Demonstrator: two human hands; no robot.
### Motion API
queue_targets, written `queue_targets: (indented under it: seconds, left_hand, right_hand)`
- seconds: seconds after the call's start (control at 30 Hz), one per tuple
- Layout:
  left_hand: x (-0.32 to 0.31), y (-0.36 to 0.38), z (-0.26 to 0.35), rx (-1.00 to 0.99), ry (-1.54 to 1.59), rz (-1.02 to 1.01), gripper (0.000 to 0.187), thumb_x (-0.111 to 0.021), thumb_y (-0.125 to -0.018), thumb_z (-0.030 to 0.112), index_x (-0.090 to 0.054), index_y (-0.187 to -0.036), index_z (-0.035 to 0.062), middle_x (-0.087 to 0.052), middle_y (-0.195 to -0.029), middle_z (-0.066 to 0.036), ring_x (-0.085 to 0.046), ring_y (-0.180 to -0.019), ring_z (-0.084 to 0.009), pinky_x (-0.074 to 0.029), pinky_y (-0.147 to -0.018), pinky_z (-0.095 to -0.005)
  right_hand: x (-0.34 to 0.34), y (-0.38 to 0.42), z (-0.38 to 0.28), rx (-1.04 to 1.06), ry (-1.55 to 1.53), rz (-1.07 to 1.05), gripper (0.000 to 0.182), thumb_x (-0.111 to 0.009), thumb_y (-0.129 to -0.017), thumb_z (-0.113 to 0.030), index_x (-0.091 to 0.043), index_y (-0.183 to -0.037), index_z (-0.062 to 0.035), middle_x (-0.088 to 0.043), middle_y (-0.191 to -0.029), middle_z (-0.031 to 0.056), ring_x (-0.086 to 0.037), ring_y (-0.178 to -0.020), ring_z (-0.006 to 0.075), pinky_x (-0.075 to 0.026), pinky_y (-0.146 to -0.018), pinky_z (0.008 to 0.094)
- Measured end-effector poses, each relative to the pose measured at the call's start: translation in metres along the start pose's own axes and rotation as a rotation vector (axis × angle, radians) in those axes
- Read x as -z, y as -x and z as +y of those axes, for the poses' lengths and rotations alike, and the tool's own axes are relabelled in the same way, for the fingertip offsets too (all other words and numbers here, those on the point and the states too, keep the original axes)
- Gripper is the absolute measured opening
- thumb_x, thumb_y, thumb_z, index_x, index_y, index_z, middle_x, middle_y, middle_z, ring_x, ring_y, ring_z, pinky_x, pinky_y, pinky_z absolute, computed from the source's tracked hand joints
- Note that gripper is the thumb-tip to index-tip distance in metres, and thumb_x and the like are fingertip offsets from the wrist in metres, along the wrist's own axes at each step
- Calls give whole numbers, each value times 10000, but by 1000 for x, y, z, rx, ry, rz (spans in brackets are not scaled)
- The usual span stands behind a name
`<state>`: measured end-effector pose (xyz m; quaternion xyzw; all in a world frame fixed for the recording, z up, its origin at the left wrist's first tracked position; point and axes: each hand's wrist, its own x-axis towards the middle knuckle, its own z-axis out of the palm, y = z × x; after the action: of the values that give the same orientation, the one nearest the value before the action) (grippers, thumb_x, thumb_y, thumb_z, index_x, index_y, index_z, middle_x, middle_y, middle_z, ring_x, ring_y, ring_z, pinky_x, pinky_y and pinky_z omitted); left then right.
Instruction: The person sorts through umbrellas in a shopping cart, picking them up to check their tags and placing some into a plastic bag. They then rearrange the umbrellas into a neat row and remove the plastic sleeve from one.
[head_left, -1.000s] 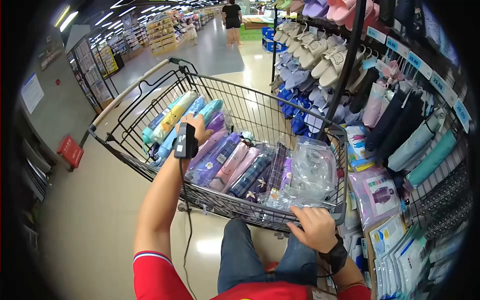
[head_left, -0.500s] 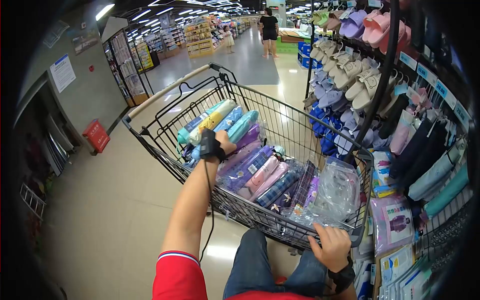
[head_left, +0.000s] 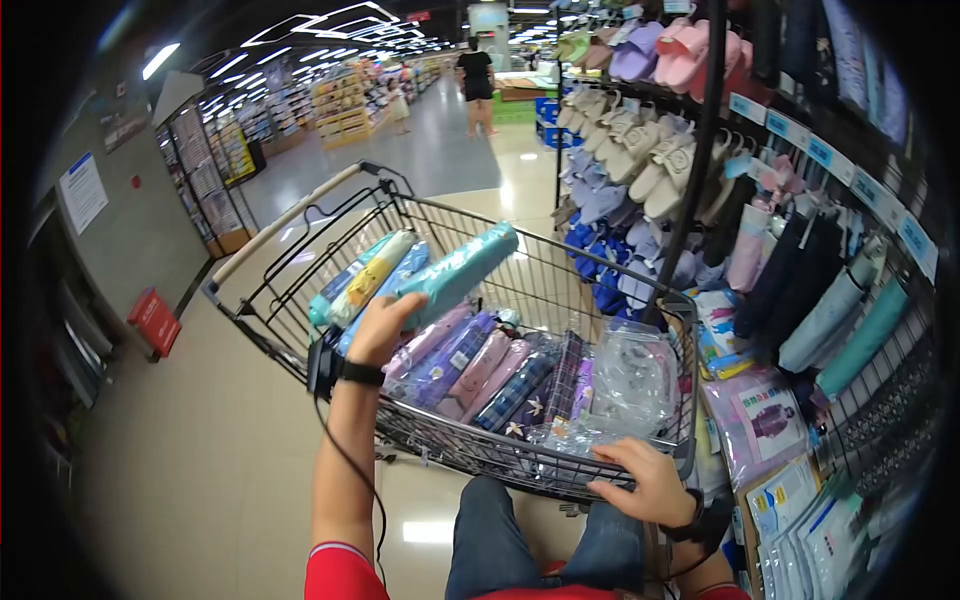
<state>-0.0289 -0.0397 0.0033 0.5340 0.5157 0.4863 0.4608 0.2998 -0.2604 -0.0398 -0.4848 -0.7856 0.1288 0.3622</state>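
Observation:
My left hand point(head_left: 382, 328) is closed around one end of a teal wrapped umbrella point(head_left: 465, 262), which tilts up above the cart point(head_left: 500, 476). Beneath and left of it lie a yellow umbrella point(head_left: 372, 272) and blue ones. Several purple, pink and plaid umbrellas point(head_left: 518, 385) in clear wrap fill the middle of the cart. Near its right end sits crumpled clear plastic packaging point(head_left: 632, 375). My right hand point(head_left: 642, 482) is at the cart's near rim beside the plastic, its fingers apart and nothing held in them.
On the right a rack holds slippers point(head_left: 655, 165), hanging umbrellas point(head_left: 862, 345) and a packaged raincoat point(head_left: 760, 425). A red box point(head_left: 155, 323) stands by the left wall. Two people, one in black point(head_left: 475, 85), are in the far aisle.
My left hand has taken hold of the teal umbrella and lifted it off the others. My right hand's fingers have loosened at the rim. The view has shifted to the right.

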Motion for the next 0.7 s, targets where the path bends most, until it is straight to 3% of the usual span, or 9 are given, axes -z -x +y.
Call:
queue_targets:
  seconds: [0.07,0.23,0.37,0.43,0.47,0.5,0.6,0.63,0.7]
  left_hand:
    - [-9,26,8,-63,-10,-125,349,-685,-759,287,-632,-888,-34,-598,-773,-44,-543,-654,-109,-434,-585,-235]
    - [-46,78,35,-205,-75,-340,290,-724,-749,171,-634,-932,-37,-623,-812,-28,-564,-732,-69,-464,-671,-210]
    - [-72,94,48,-308,-10,-466,331,-750,-729,109,-603,-1004,-4,-614,-833,-9,-546,-720,-52,-451,-660,-204]
    - [-82,84,41,-413,281,-363,499,-738,-738,58,-492,-1171,16,-587,-1003,-39,-546,-854,-77,-457,-736,-212]
    - [-87,74,33,-470,469,-453,635,-726,-759,49,-358,-1277,48,-501,-1201,-82,-495,-1029,-125,-448,-849,-249]
    - [-91,69,32,-421,404,-508,767,-774,-717,147,-321,-1329,54,-401,-1325,-101,-413,-1212,-220,-404,-967,-350]
    - [-115,56,-15,-372,-19,-629,923,-804,-698,274,-238,-1388,40,-285,-1427,-133,-303,-1324,-263,-288,-1062,-403]
    - [-115,60,-13,-538,-324,-719,924,-807,-701,285,-246,-1391,36,-361,-1379,-147,-369,-1275,-235,-342,-1022,-361]
    - [-118,72,-4,-256,-237,-849,801,-801,-702,303,-377,-1278,-58,-555,-1156,-184,-542,-1086,-241,-447,-900,-327]
  right_hand:
    - [18,-13,-1,-36,-194,-25,468,-725,-751,-216,-566,-1139,-7,-549,-1068,172,-575,-922,311,-486,-772,344]
    - [52,-78,-16,253,558,186,649,-742,-722,-261,-459,-1263,-39,-525,-1134,174,-541,-1020,337,-455,-847,401]
    - [24,-105,15,300,422,41,664,-747,-718,-282,-442,-1263,-55,-572,-1088,174,-576,-973,347,-471,-819,410]
    - [9,-111,19,-23,-18,28,602,-759,-716,-276,-482,-1203,-57,-624,-984,172,-612,-882,361,-488,-775,401]
    - [-3,-119,23,39,-205,192,511,-755,-745,-231,-509,-1146,-32,-662,-897,127,-648,-812,303,-502,-735,361]
    - [-6,-124,23,31,-205,196,511,-755,-745,-231,-509,-1146,-32,-662,-897,127,-648,-812,303,-502,-735,361]
    - [-19,-135,30,-181,-1088,164,361,-704,-818,-135,-543,-1117,-12,-645,-996,61,-625,-892,161,-504,-770,307]
    - [-23,-131,29,-181,-1085,171,361,-704,-818,-135,-543,-1117,-12,-645,-996,61,-625,-892,161,-504,-770,307]
    - [-27,-129,28,-295,-1464,218,346,-697,-820,-106,-548,-1123,-30,-627,-1036,83,-604,-942,179,-494,-819,322]
